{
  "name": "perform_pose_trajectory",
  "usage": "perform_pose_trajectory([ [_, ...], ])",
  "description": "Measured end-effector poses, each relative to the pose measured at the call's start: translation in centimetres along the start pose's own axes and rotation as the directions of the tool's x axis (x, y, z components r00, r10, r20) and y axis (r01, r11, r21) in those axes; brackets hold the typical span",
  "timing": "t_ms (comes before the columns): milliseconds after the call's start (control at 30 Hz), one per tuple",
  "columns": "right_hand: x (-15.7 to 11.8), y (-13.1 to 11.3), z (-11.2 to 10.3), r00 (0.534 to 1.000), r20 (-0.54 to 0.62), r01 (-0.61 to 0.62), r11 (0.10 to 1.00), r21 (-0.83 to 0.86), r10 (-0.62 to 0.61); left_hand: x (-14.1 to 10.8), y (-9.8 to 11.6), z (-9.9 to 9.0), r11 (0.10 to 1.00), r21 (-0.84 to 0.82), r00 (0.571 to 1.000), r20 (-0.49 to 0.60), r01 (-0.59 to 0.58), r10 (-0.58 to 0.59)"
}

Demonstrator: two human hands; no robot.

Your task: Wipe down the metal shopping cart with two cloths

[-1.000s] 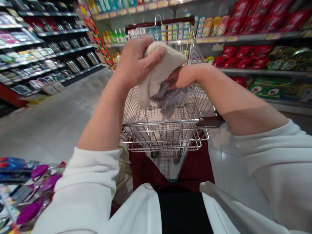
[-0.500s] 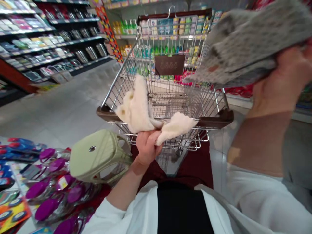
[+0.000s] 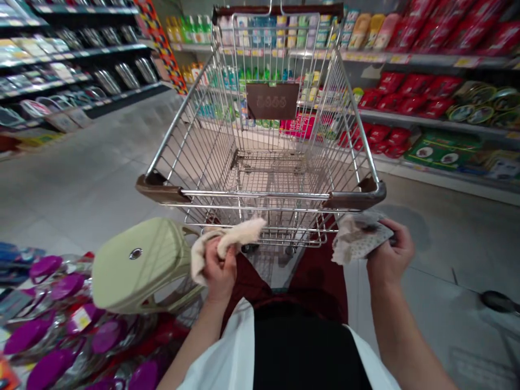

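My left hand (image 3: 219,265) is closed round a cream cloth (image 3: 244,230), whose ends stick out on both sides of the fist. In my right hand (image 3: 390,252) is a crumpled greyish-white dotted cloth (image 3: 359,235), with a brownish stain on it. Both hands are low, on the near side of a wire shopping cart (image 3: 260,193), a little below its handle bar. The cart has brown plastic corners and a brown sign plate (image 3: 273,101) on its far end.
Left of the cart stands a pale green plastic stool (image 3: 138,260). Jars with purple lids (image 3: 60,363) crowd the lower left. Shelves of bottles (image 3: 260,32) and red packs (image 3: 422,92) line the far side. Metal containers (image 3: 125,76) fill the shelf at upper left.
My right hand has come down from the upper right with its cloth to beside the cart handle. My left hand has drawn the cream cloth back and left, off the handle.
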State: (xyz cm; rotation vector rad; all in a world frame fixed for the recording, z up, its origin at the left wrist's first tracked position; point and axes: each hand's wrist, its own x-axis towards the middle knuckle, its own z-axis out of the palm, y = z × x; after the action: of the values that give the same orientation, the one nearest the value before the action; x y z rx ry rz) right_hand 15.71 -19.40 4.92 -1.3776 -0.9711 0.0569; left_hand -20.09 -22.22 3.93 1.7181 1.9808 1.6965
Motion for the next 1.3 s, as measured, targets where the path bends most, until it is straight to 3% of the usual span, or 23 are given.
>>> perform_pose_trajectory([
  [67,-1.1,-1.2,0.0,0.990,-0.010,0.138,0.990,-0.016,-0.138,1.2,0.7,-0.7,0.999,0.010,0.982,-0.180,-0.052,0.053],
  [167,-3.2,-2.6,0.6,0.903,0.050,0.430,0.899,-0.083,-0.427,1.6,1.6,0.1,0.988,0.040,0.966,-0.207,-0.151,0.156],
  [267,-5.2,-2.8,1.4,0.780,0.152,0.626,0.763,-0.160,-0.608,-0.1,1.6,2.2,0.982,0.018,0.982,0.023,-0.187,0.186],
  [333,-6.1,-2.2,1.7,0.742,0.162,0.670,0.719,-0.184,-0.650,-1.8,0.8,3.6,0.988,0.015,0.966,0.212,-0.157,0.150],
  [400,-6.8,-1.0,1.9,0.729,0.187,0.685,0.696,-0.215,-0.659,-3.2,-0.1,4.6,0.995,0.013,0.939,0.333,-0.094,0.084],
  [500,-7.7,0.9,1.7,0.690,0.359,0.722,0.635,-0.276,-0.629,-4.2,-1.0,5.1,0.999,-0.029,0.914,0.405,-0.016,0.026],
  [600,-8.3,1.5,1.7,0.591,0.551,0.784,0.580,-0.221,-0.589,-3.7,-0.6,4.7,0.995,-0.096,0.908,0.416,0.000,0.040],
  [633,-8.3,1.2,1.8,0.584,0.562,0.783,0.589,-0.199,-0.586,-3.4,-0.2,4.5,0.994,-0.108,0.906,0.420,-0.012,0.056],
  [767,-7.7,-1.1,2.8,0.628,0.456,0.751,0.645,-0.143,-0.630,-2.0,1.5,4.2,0.985,-0.118,0.924,0.347,-0.130,0.163],
  [833,-7.5,-2.1,3.6,0.602,0.432,0.775,0.622,-0.112,-0.672,-1.7,1.9,4.7,0.972,-0.121,0.922,0.309,-0.204,0.232],
  [900,-7.6,-2.2,4.5,0.558,0.418,0.812,0.575,-0.097,-0.717,-1.8,1.8,5.7,0.961,-0.110,0.899,0.340,-0.254,0.276],
  [1000,-8.4,-1.1,5.3,0.489,0.474,0.853,0.516,-0.084,-0.732,-2.6,1.0,7.1,0.964,-0.044,0.879,0.401,-0.262,0.257],
  [1100,-9.1,0.3,5.0,0.461,0.597,0.843,0.534,-0.064,-0.657,-3.6,0.7,7.2,0.983,-0.012,0.891,0.421,-0.182,0.170],
  [1167,-8.9,0.8,4.2,0.469,0.596,0.830,0.557,-0.044,-0.652,-3.5,0.7,6.4,0.998,-0.046,0.919,0.388,-0.053,0.066],
  [1233,-8.1,0.8,3.2,0.515,0.550,0.798,0.601,-0.028,-0.658,-2.8,0.9,5.0,0.991,-0.092,0.959,0.275,0.099,-0.070],
  [1300,-6.8,0.2,2.1,0.597,0.501,0.739,0.673,-0.039,-0.626,-1.2,0.9,3.4,0.972,-0.119,0.978,0.089,0.200,-0.191],
])
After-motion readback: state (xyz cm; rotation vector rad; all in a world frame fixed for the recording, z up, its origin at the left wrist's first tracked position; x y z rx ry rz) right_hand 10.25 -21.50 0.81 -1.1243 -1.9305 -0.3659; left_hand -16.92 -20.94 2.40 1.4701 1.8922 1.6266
